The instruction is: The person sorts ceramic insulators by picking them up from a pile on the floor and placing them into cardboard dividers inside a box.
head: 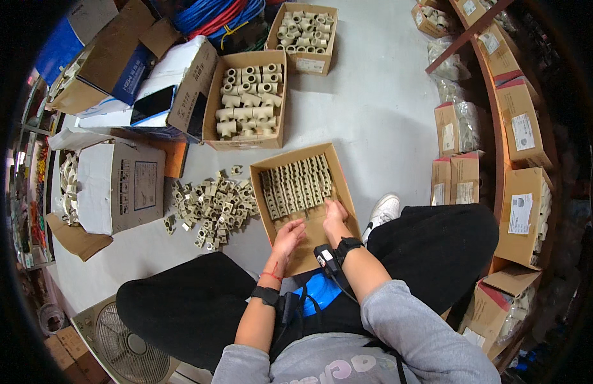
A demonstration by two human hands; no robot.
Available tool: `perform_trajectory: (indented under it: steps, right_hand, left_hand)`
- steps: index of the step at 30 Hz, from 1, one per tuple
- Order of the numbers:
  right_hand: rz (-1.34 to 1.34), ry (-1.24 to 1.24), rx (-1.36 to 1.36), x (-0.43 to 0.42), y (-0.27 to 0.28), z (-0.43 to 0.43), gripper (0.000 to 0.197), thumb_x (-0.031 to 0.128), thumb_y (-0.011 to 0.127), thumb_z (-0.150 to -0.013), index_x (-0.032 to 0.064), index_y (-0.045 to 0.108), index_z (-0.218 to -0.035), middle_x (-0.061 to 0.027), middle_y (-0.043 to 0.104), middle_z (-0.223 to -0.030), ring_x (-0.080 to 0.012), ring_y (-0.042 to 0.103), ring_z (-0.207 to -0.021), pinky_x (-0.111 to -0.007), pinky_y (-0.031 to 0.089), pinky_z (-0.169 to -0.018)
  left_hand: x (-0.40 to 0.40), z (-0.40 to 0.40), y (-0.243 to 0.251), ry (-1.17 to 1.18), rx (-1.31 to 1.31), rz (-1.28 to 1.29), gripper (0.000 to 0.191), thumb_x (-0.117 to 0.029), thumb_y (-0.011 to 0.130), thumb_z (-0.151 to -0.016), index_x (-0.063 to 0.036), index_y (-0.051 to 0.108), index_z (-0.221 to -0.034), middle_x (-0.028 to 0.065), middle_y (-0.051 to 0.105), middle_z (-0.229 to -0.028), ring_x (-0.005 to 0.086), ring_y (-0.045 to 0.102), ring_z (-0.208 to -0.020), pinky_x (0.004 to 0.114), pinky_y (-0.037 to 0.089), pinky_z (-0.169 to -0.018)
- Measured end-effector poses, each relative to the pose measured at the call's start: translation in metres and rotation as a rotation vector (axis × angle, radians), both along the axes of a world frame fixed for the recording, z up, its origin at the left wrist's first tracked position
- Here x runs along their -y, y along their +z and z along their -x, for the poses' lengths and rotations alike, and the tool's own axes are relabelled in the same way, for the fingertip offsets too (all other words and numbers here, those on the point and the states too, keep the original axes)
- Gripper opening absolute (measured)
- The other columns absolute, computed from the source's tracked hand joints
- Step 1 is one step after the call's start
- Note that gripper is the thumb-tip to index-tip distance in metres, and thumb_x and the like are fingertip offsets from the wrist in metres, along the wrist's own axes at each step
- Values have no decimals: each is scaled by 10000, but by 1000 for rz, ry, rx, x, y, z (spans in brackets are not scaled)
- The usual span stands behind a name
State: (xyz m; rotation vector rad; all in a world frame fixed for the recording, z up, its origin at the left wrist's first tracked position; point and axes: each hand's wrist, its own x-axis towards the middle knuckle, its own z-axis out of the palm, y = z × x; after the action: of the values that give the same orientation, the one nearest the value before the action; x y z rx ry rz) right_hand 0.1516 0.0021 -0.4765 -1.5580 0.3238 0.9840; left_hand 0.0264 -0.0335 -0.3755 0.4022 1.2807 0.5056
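An open cardboard box (342, 175) stands on the floor before me, tilted a little. Rows of small beige plastic pipe clips (296, 185) fill its far part; its near part shows bare cardboard. Over the near left of the box is my left hand (289, 237), fingers somewhat bent beside the lower end of the rows. My right hand (335, 213) is at the near right end of the rows, its fingers bent down and partly hidden, so its grip is unclear. Left of the box lies a loose heap of similar clips (212, 206) on the floor.
Beyond stand a box of pipe tees (283, 96) and another box of fittings (308, 65). To the left are a white carton (138, 185), a phone (154, 105) on a box, and a fan (128, 341). Shelves with cartons (522, 216) line the right. My shoe (385, 209) is beside the box.
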Motion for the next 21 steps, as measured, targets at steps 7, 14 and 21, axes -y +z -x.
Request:
perform_trajectory:
  steps: [7,14,21]
  right_hand:
    - [99,-164,-161,-11,28,-5,156,100,532,-602,20,478,-724,-49,456,-664,-145,430,-599,-251,368,-558]
    - [-102,-224,-366,-10,33,-9,327,172,426,-684,-17,400,-950,-110,405,-969,-192,381,-910,-268,299,-810]
    - [-106,-122,-403,-4,37,-13,388,217,382,-729,19,342,-1060,-86,355,-1081,-188,325,-1005,-289,244,-867]
  left_hand:
    - [-7,-6,3,-30,-15,-8,315,-193,457,-742,-55,393,-1019,9,480,-886,66,456,-643,163,364,-562]
    - [-6,-4,7,-66,-19,1,313,-206,454,-737,-62,406,-1012,14,467,-911,101,450,-743,183,362,-628]
    - [-6,-3,9,-87,-46,-10,309,-208,440,-747,-74,396,-1022,0,480,-920,69,458,-702,173,360,-609]
